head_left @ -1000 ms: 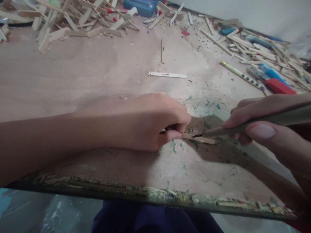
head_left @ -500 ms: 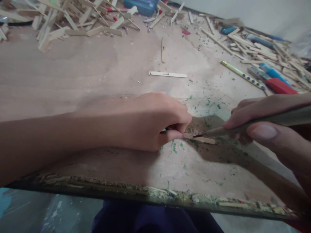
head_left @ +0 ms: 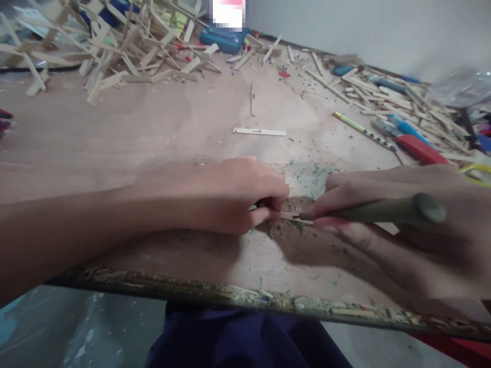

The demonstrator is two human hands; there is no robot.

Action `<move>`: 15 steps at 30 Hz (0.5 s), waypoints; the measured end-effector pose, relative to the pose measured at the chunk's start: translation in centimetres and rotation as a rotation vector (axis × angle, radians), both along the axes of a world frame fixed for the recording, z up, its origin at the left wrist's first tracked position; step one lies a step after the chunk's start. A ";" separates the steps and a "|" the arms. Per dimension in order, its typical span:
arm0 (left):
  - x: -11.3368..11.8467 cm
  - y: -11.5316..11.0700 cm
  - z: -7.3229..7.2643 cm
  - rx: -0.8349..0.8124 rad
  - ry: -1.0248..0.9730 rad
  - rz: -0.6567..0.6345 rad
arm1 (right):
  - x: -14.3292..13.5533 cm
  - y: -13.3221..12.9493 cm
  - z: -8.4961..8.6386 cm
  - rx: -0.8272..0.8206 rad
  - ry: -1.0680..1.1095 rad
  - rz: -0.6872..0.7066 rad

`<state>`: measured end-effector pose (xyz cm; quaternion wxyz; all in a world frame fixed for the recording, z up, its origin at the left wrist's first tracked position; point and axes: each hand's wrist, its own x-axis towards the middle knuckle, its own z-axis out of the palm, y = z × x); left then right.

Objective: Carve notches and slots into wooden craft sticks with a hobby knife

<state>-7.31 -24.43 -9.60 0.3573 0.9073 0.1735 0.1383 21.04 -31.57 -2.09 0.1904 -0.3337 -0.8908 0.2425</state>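
Observation:
A wooden popsicle stick [head_left: 287, 215] lies low over the table, its left part pinched by the fingers of my left hand [head_left: 249, 194]. My right hand [head_left: 368, 220] is closed round a slim grey-green pen-shaped tool [head_left: 376, 210]. Its dark, narrow tip touches or almost touches the stick, just right of my left fingertips. My right fingers partly cover the stick's right end. Green shavings [head_left: 316, 167] are scattered around both hands. Farther back lie a pale popsicle stick with a small notch [head_left: 261, 132] and a thin stick on its edge [head_left: 252, 99].
Jumbled wooden sticks [head_left: 115, 56] pile up at the back left beside a blue box [head_left: 224, 41]. At the right are more sticks [head_left: 414, 102], a patterned yellow pencil [head_left: 364, 132] and a red-handled tool [head_left: 422, 149]. Debris lines the table's front edge [head_left: 192, 289].
My right hand has moved left and closer to the stick, turning the tool so its rear end shows. My left hand keeps its pinch. The view has tilted up a little.

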 end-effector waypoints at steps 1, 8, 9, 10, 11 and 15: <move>0.0 0.0 0.0 0.005 0.003 -0.001 | -0.2 -0.1 0.2 0.017 -0.013 0.014; 0.0 0.0 0.5 0.056 0.011 -0.018 | 0.3 -3.5 -0.6 0.320 -0.216 0.070; 0.0 0.0 0.5 0.056 0.004 -0.021 | 0.6 -4.2 -1.1 0.353 -0.188 0.051; 0.0 -0.1 0.6 0.053 -0.001 -0.019 | 0.9 -4.8 -1.5 0.363 -0.174 0.062; 0.0 -0.1 0.6 0.049 -0.007 -0.017 | 1.1 -5.5 -1.9 0.375 -0.171 0.075; -0.1 -0.3 0.6 0.042 -0.018 -0.003 | 1.4 -7.6 -2.7 0.507 -0.319 0.081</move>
